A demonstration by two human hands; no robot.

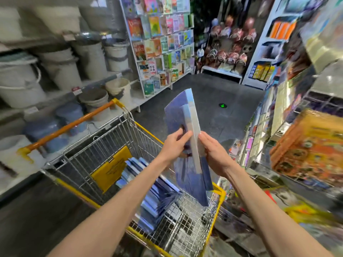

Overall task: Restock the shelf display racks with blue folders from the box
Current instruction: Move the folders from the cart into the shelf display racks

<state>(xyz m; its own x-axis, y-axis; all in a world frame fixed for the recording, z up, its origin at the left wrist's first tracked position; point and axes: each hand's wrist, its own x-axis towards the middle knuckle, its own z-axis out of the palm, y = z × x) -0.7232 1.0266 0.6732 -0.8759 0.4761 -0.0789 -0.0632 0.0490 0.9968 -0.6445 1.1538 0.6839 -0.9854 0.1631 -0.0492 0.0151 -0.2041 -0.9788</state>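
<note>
A stack of blue folders point(187, 127) stands on edge in the air above the cart, held between both hands. My left hand point(175, 145) grips its left face, fingers curled over the front. On the stack's right face my right hand point(213, 153) presses flat. More blue folders point(157, 197) lie piled inside the wire shopping cart point(187, 230) just below. The display racks point(274, 130) stand at the right, blurred by motion.
The cart has yellow trim, an orange handle point(74, 125) and a yellow sign point(111, 169) inside. Shelves of white and blue buckets point(61, 69) line the left. A rack of colourful books point(159, 43) stands ahead left. Dark open floor point(213, 101) stretches ahead.
</note>
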